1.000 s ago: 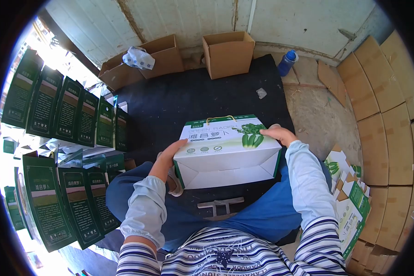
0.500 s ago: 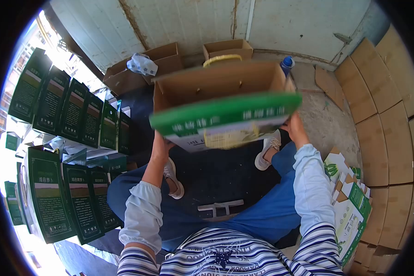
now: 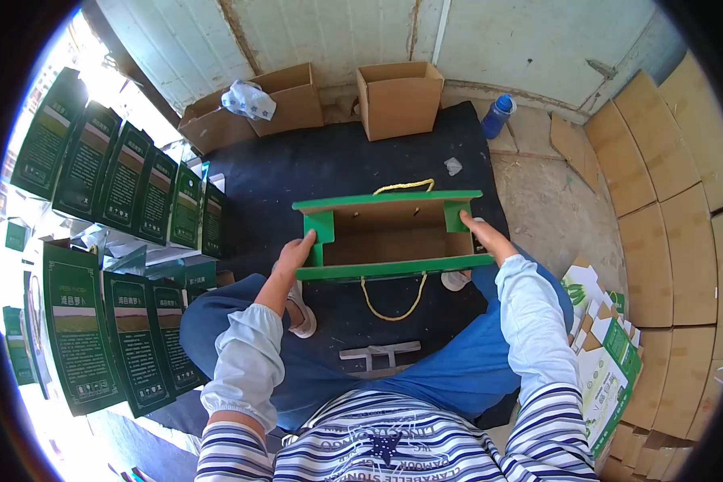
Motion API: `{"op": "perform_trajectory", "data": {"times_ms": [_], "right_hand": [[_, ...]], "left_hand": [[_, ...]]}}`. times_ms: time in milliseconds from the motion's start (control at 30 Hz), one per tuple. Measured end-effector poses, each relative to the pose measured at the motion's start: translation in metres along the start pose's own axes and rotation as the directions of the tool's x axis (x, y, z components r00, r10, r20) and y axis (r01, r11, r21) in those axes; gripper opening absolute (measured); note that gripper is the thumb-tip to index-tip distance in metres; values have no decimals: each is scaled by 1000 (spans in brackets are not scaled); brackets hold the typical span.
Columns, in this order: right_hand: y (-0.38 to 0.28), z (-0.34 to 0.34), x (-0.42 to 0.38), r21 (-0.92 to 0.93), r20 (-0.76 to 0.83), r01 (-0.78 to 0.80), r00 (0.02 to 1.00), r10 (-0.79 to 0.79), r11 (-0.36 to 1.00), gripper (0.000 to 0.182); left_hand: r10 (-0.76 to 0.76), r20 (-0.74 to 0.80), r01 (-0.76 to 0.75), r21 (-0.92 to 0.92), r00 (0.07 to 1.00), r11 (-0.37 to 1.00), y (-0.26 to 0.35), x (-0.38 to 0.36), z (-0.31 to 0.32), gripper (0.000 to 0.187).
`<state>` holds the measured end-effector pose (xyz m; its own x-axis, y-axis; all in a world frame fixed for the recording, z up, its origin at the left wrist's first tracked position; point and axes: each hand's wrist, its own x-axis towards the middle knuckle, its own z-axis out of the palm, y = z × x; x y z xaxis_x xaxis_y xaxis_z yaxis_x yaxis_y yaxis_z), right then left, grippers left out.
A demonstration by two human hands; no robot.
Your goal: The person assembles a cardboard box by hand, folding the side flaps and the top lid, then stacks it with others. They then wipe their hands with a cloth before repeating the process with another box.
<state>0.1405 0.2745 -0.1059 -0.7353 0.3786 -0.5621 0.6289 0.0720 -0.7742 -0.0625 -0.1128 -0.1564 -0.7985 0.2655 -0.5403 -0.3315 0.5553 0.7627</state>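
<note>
Gift box point(image 3: 390, 233): green-edged, brown inside, held upright with its mouth open toward the camera, above the lap and the black mat point(image 3: 297, 173). Body is judged formed and squared; top flaps remain unfolded, yellow cord handles point(image 3: 390, 301) hang loose, closing is judged outstanding. Left hand point(image 3: 296, 253): fingers clamped on the left flap edge. Right hand point(image 3: 484, 238): fingers pressed along the right flap, gripping it. Finished green boxes point(image 3: 124, 181) are stacked in rows at left. Flat unfolded blanks point(image 3: 610, 353) are piled at right, beside brown cardboard sheets point(image 3: 667, 209). Two open brown cartons point(image 3: 398, 96) and a blue bottle point(image 3: 496, 115) are set against the white wall. Floor: bare concrete.
</note>
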Motion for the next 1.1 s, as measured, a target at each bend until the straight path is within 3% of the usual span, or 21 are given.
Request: {"op": "perform_trajectory", "data": {"times_ms": [33, 133, 167, 333, 467, 533, 567, 667, 700, 800, 900, 1000, 1033, 1100], "right_hand": [[5, 1, 7, 36, 22, -168, 986, 167, 985, 71], [2, 4, 1, 50, 74, -211, 976, 207, 976, 68], [2, 5, 2, -6, 77, -203, 976, 203, 979, 67], [3, 2, 17, -171, 96, -178, 976, 196, 969, 57], [-7, 13, 7, -113, 62, -119, 990, 126, 986, 36], [15, 17, 22, -163, 111, -62, 991, 81, 985, 34], [45, 15, 44, -317, 45, 42, 999, -29, 947, 33], [48, 9, 57, -380, -28, 12, 999, -25, 925, 42], [25, 8, 45, -304, -12, -52, 999, 50, 951, 47], [-5, 10, 31, -275, -227, 155, 948, -221, 949, 53], [-47, 20, 3, -551, -183, 325, 851, -492, 768, 55], [-69, 26, -14, -842, 5, 278, 861, -509, 463, 50], [-70, 26, -13, -876, 69, 320, 823, -564, 361, 47], [-79, 28, -13, -902, 151, 326, 852, -501, 282, 46]], "left_hand": [[61, -59, -49, 188, 996, 981, -6, 0, 3, 64], [-55, -39, 65, 319, 998, 946, -21, 5, 0, 61], [9, -71, 15, 330, 997, 944, -35, 15, 0, 58], [43, -81, -2, 455, 996, 891, 9, -12, -5, 54], [161, -130, -61, 566, 978, 822, 16, -8, -15, 56], [88, -161, -3, 466, 983, 885, -5, 4, -12, 57], [50, -176, 27, 411, 983, 911, -13, 7, -11, 57], [-12, -164, 81, 418, 986, 905, 12, -4, -7, 58], [71, -203, 22, 422, 977, 907, -7, 14, -2, 62], [42, -205, 34, 354, 978, 935, -7, 22, 0, 60], [7, -189, 59, 344, 982, 937, 6, 12, 0, 58], [61, -220, 32, 395, 974, 918, 0, 21, -1, 60], [27, -186, 47, 383, 982, 922, 1, 21, -2, 61], [-36, -118, 77, 362, 992, 929, 6, 20, -5, 63]]}}
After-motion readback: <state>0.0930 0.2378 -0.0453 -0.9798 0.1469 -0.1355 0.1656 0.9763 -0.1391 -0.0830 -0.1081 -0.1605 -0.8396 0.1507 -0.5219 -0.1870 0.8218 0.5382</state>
